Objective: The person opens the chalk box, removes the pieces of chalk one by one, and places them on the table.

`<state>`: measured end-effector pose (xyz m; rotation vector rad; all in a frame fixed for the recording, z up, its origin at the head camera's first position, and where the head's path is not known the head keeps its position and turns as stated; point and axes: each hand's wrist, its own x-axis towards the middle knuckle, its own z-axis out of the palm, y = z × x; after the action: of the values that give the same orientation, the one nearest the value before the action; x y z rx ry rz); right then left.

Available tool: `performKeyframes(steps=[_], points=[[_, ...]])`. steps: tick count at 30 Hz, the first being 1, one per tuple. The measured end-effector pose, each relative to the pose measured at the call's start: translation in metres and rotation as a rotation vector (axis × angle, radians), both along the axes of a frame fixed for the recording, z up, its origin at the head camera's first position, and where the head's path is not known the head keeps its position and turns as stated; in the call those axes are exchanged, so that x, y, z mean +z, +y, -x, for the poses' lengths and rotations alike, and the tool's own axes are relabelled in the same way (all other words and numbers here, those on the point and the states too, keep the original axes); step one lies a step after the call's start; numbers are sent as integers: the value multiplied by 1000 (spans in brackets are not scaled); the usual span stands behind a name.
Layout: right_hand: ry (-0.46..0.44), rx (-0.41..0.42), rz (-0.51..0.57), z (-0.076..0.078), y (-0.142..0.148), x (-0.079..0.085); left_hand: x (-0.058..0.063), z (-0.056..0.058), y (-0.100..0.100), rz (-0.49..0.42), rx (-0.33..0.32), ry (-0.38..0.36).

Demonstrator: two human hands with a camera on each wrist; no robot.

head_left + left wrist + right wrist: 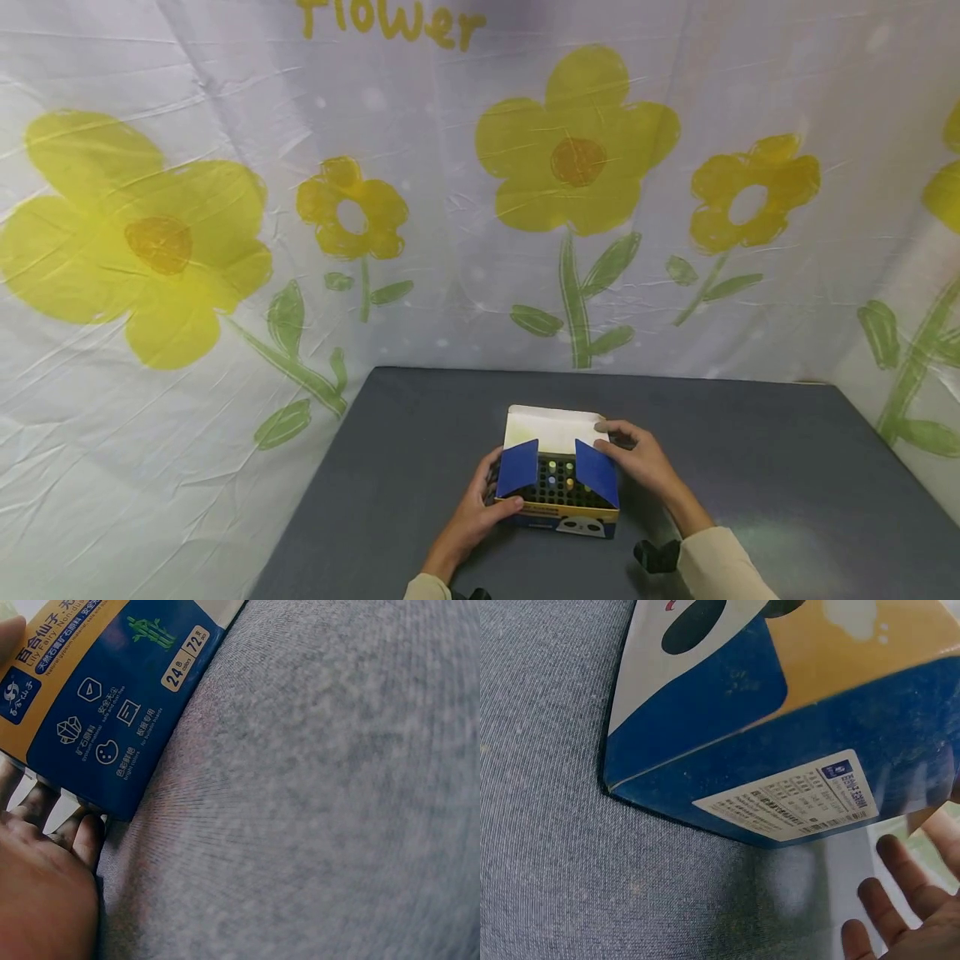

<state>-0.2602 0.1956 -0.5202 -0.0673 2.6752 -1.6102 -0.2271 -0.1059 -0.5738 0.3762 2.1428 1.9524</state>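
Observation:
A blue and yellow chalk box [547,518] with a panda on its front sits on the table. Its white-lined lid [551,427] is raised at the back, and two blue side flaps [517,468] stand partly up. Inside, a dark grid of holes [536,493] bears several chalk sticks [570,483]. My left hand [474,507] grips the box's left side, thumb over the front edge. At the right rear, my right hand [643,458] touches the lid's right edge and the right flap with fingertips; its other fingers [885,919] spread loosely away from the box.
The dark grey tabletop [405,433] stretches around the box. Behind and beside it hangs a white cloth [450,317] painted with yellow flowers. A black device [657,557] is by my right wrist, next to the pale sleeve [720,562].

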Motion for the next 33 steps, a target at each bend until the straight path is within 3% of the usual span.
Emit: performKeyframes(steps=[5, 9, 19, 25, 29, 33], points=[[-46, -8, -1, -1, 0, -1, 1, -1, 2, 0, 0, -9], [-30, -21, 1, -2, 1, 0, 3, -2, 5, -6, 1, -6], [190, -62, -63, -12, -3, 10, 1, -2, 5, 3, 7, -2], [366, -48, -116, -23, -2, 15, 1, 1, 3, 32, 6, 30], [407, -18, -154, -30, 2, 18, 3, 0, 0, 50, -1, 70], [417, 52, -212, -35, 6, 20, 10, -1, -3, 74, 32, 112]])
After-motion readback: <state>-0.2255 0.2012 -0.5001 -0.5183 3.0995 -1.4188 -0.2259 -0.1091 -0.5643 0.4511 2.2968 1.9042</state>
